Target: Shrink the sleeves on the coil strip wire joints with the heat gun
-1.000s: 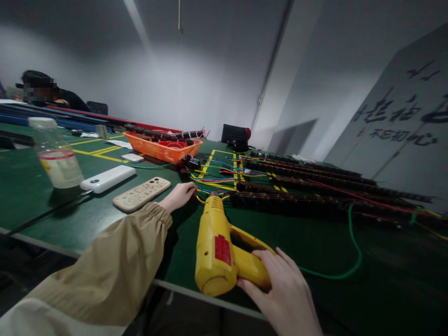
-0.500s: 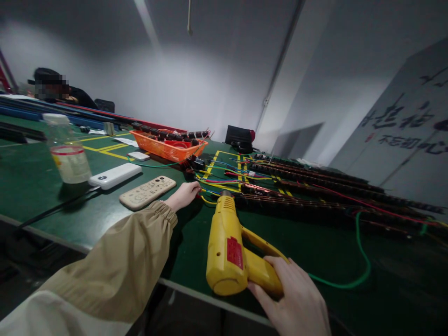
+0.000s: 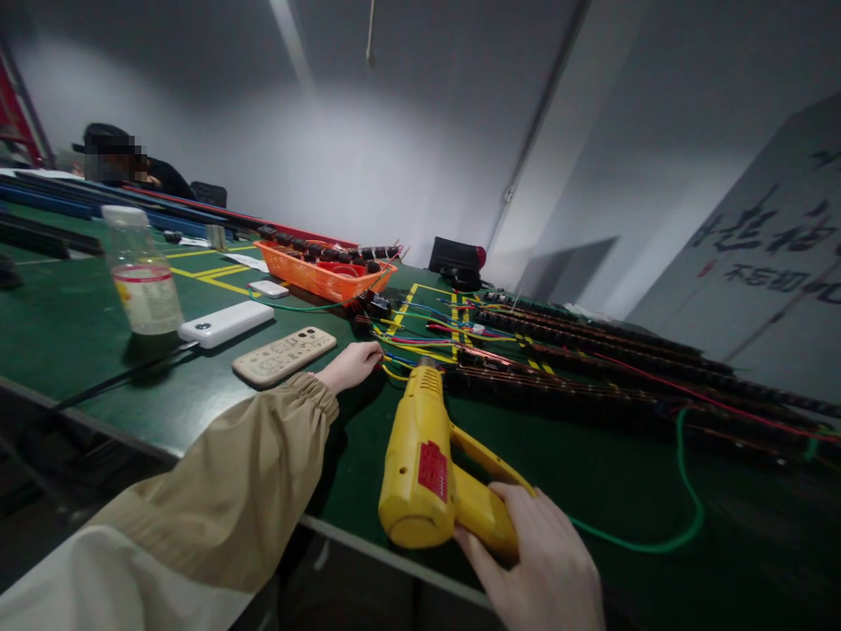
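Observation:
My right hand [image 3: 542, 556] is wrapped round the handle of a yellow heat gun [image 3: 420, 473]. The gun's nozzle points away from me, toward coloured wires [image 3: 400, 361] at the end of a long dark wired strip [image 3: 526, 384]. My left hand [image 3: 355, 364] is closed in a pinch at the left end of these wires, just left of the nozzle. Its fingertips hide exactly where the wires are gripped. Beside my left wrist lies a phone in a beige case [image 3: 286, 355].
On the green table [image 3: 216, 407] stand a bottle [image 3: 144, 280] and a white power bank [image 3: 227, 324] with a black cable. Farther back is an orange basket [image 3: 321, 279] of dark parts. Several wired strips stretch right. A person [image 3: 164, 175] sits at the far left.
The view has shifted slightly, so the table things appear a little farther right. The heat gun and my right hand have moved slightly left in the picture. Both grips stay the same.

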Demonstrator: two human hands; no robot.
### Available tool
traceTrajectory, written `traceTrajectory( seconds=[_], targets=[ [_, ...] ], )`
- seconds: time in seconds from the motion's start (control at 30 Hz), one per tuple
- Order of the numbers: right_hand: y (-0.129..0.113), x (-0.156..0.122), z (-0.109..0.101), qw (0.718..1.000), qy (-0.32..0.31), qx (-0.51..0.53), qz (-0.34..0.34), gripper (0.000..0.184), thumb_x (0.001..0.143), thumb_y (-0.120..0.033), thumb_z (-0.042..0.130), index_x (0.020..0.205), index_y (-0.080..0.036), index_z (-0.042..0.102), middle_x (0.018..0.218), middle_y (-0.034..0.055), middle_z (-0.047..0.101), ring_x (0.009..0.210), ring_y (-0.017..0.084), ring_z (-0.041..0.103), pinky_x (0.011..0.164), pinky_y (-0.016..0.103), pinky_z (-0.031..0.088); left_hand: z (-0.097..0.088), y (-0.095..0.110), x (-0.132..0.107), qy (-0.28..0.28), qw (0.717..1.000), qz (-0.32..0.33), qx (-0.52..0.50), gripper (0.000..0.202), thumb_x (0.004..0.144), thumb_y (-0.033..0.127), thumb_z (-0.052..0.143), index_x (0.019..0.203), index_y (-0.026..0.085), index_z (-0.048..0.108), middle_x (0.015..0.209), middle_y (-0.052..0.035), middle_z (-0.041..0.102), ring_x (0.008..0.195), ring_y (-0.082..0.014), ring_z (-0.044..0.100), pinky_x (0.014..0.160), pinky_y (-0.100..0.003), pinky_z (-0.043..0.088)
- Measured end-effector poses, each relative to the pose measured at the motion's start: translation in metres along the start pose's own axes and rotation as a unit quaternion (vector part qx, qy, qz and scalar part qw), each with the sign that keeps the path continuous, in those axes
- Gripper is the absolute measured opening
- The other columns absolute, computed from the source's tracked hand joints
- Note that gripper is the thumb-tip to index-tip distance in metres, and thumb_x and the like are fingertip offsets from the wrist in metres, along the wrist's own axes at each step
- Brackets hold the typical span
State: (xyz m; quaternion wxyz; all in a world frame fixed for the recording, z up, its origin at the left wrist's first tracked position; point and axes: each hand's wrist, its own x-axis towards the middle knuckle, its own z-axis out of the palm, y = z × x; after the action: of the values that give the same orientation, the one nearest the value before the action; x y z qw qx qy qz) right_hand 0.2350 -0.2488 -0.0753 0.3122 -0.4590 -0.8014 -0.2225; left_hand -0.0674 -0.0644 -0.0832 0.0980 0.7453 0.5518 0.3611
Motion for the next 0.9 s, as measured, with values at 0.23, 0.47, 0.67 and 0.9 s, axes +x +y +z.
traceTrajectory(
  seconds=[0.23,0.47,0.67,0.9],
  targets=[
    [-0.026,0.009,0.010,0.998,-0.028,0.056,0.026,0.038,0.079,-0.051,0.063,0.096,-0.020,0.051,0.086,0.0041,0.061,0.081,0.023,0.060,0.089,0.045,0.042,0.002,-0.004,0.001,-0.002,1.000,0.014,0.003,0.029,0.084,0.023,0.040,0.088,0.015,0.068,0.087,-0.0078,0.070,0.081,-0.0196,0.063,0.078,-0.029,0.048],
    [-0.041,0.018,0.012,0.992,-0.064,0.100,0.041,0.033,0.077,-0.045,0.068,0.092,-0.020,0.052,0.084,0.0045,0.060,0.083,0.024,0.059,0.097,0.049,0.041,0.000,-0.003,0.001,-0.004,1.000,-0.009,-0.021,0.027,0.081,0.023,0.045,0.087,0.016,0.070,0.083,-0.0053,0.071,0.082,-0.0179,0.063,0.078,-0.025,0.047],
    [-0.044,0.023,0.011,0.984,-0.098,0.141,0.044,0.033,0.074,-0.039,0.071,0.092,-0.019,0.053,0.083,0.0037,0.058,0.085,0.024,0.058,0.099,0.049,0.042,-0.003,0.002,-0.001,0.007,1.000,-0.017,-0.025,0.026,0.078,0.026,0.047,0.082,0.015,0.070,0.080,-0.0057,0.071,0.076,-0.0176,0.061,0.074,-0.025,0.047],
    [-0.038,0.022,0.006,0.978,-0.099,0.177,0.047,0.039,0.068,-0.037,0.077,0.096,-0.017,0.057,0.087,0.0036,0.062,0.088,0.023,0.059,0.102,0.047,0.040,0.002,-0.011,0.005,-0.009,1.000,-0.005,-0.011,0.034,0.081,0.034,0.040,0.083,0.015,0.067,0.073,-0.0029,0.067,0.071,-0.0163,0.057,0.066,-0.024,0.044]
  ],
)
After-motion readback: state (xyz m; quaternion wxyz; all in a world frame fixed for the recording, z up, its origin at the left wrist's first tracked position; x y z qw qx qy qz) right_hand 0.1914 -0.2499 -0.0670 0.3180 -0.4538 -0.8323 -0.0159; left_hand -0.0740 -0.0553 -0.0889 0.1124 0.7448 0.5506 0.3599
